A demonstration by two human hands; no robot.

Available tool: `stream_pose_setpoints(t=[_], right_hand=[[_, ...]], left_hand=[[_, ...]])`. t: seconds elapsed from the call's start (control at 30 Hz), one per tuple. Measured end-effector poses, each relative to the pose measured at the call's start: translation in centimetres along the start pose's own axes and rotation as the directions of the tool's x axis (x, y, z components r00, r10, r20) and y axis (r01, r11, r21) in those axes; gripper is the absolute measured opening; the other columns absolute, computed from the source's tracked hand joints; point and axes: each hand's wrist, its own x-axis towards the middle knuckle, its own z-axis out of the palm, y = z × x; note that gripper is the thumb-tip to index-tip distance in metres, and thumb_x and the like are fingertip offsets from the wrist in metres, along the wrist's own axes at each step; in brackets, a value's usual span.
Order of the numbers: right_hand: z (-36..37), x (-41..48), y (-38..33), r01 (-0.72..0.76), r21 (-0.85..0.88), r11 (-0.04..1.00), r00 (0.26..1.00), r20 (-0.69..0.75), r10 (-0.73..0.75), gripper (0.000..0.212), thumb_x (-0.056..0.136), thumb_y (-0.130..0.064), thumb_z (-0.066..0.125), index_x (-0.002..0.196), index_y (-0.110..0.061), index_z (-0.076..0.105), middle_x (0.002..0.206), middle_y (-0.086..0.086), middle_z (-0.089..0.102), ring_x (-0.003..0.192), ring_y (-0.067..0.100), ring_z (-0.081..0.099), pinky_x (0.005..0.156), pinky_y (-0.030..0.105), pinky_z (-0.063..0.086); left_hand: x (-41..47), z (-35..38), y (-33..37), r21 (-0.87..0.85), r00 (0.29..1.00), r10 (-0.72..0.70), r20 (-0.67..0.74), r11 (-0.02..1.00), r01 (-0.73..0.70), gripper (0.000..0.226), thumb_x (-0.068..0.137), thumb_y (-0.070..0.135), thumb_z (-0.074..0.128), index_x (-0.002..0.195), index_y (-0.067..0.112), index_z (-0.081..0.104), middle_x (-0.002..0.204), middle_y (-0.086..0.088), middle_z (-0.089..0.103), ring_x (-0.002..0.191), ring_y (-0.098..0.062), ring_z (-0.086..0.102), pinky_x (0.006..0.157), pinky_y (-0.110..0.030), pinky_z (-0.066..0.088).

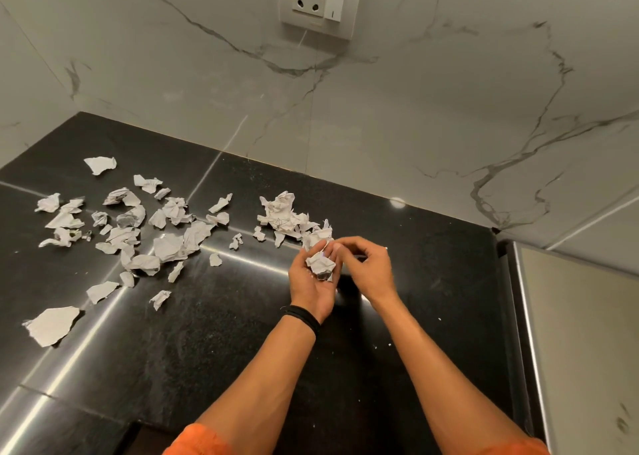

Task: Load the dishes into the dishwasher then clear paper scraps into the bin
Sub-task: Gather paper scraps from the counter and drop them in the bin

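Several torn and crumpled white paper scraps lie across the black stone counter (214, 333). The biggest spread of scraps (138, 233) is at the left, and a smaller heap (283, 214) sits near the middle by the wall. My left hand (311, 288) is turned palm up over the counter and cups a crumpled paper wad (321, 264). My right hand (366, 268) is just to its right, fingers curled, fingertips at the top of the wad beside the left fingers. Whether the right fingers pinch a scrap is hidden. No dishes, dishwasher or bin are in view.
A marble-look wall (415, 108) backs the counter, with a socket and switch plate (320, 1) high up. At the right the counter ends against a steel-edged panel (567, 333). A large flat scrap (52, 325) lies near the front left.
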Motion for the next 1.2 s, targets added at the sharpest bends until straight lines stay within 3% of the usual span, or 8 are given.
stream_pose_setpoints(t=[0.1,0.2,0.43,0.6,0.7,0.77,0.97,1.2], right_hand=[[-1.8,0.9,1.7,-0.115,-0.1,0.988,0.98,-0.174,0.097,0.014,0.094,-0.012,0.071,0.103,-0.022,0.077,0.095,-0.012,0.075,0.092,0.0,0.068,0.091,0.027,0.057],[-2.8,1.5,3.7,-0.189,-0.332,0.924,0.982,-0.088,0.169,0.023,0.09,-0.007,0.072,0.108,-0.022,0.076,0.097,-0.011,0.073,0.088,0.0,0.066,0.094,0.032,0.057],[-1.4,1.0,4.0,0.105,-0.692,0.714,0.992,0.121,-0.028,0.019,0.095,-0.018,0.069,0.114,-0.019,0.073,0.109,-0.002,0.071,0.104,0.019,0.064,0.094,0.036,0.051],[-1.7,0.1,2.5,-0.073,-0.353,0.933,0.99,-0.135,0.026,0.015,0.092,-0.018,0.072,0.104,-0.027,0.075,0.097,-0.016,0.071,0.093,0.0,0.065,0.087,0.03,0.058],[-2.1,-1.0,0.1,0.029,-0.215,0.976,0.999,-0.024,-0.035,0.014,0.092,-0.024,0.074,0.103,-0.032,0.076,0.096,-0.021,0.072,0.098,-0.001,0.064,0.084,0.02,0.053],[-2.6,-1.4,-0.3,0.067,-0.253,0.965,0.997,0.055,-0.054,0.013,0.094,-0.029,0.072,0.104,-0.035,0.077,0.096,-0.024,0.071,0.1,0.001,0.062,0.083,0.021,0.051],[-7.2,1.7,3.0,-0.157,-0.282,0.947,0.967,-0.24,0.088,0.018,0.095,-0.014,0.07,0.109,-0.025,0.073,0.101,-0.013,0.071,0.094,-0.001,0.065,0.092,0.026,0.056],[-8.0,4.2,4.9,-0.168,-0.674,0.719,0.984,-0.074,0.161,0.027,0.096,-0.023,0.07,0.122,-0.027,0.068,0.112,-0.006,0.072,0.104,0.012,0.067,0.093,0.036,0.057]], left_hand=[[0.4,-0.2,0.0,-0.045,0.999,-0.029,-0.02,0.999,0.028,0.04,0.104,0.027,0.046,0.124,-0.002,0.064,0.129,-0.023,0.066,0.119,-0.034,0.065,0.108,-0.042,0.049],[0.6,-0.7,0.5,-0.034,0.999,-0.024,-0.031,0.999,0.023,0.042,0.105,0.028,0.042,0.124,-0.003,0.064,0.128,-0.023,0.067,0.119,-0.033,0.065,0.109,-0.042,0.047],[0.3,-0.8,0.9,0.022,1.0,0.002,-0.024,1.0,-0.002,0.041,0.105,0.028,0.043,0.122,-0.002,0.065,0.125,-0.022,0.068,0.117,-0.032,0.066,0.11,-0.042,0.047],[0.8,-0.3,0.2,0.058,0.999,0.003,-0.032,0.998,-0.001,0.044,0.104,0.028,0.044,0.13,-0.003,0.062,0.129,-0.023,0.066,0.121,-0.033,0.064,0.103,-0.041,0.051],[0.8,0.4,-1.0,0.109,1.0,-0.008,-0.021,0.994,0.01,0.042,0.104,0.028,0.046,0.129,-0.002,0.062,0.131,-0.024,0.064,0.122,-0.034,0.063,0.096,-0.039,0.054],[0.6,1.0,-1.9,0.147,0.999,-0.043,-0.012,0.988,0.044,0.038,0.103,0.028,0.046,0.123,0.002,0.065,0.125,-0.022,0.068,0.114,-0.033,0.067,0.092,-0.039,0.055],[1.1,2.1,-3.4,0.059,0.991,-0.133,-0.004,0.989,0.133,0.044,0.107,0.029,0.039,0.129,-0.002,0.061,0.129,-0.024,0.065,0.123,-0.034,0.062,0.102,-0.042,0.051],[1.4,1.6,-2.5,0.085,0.992,-0.12,-0.025,0.989,0.122,0.043,0.107,0.03,0.041,0.125,-0.002,0.063,0.127,-0.023,0.066,0.123,-0.034,0.062,0.105,-0.042,0.049]])
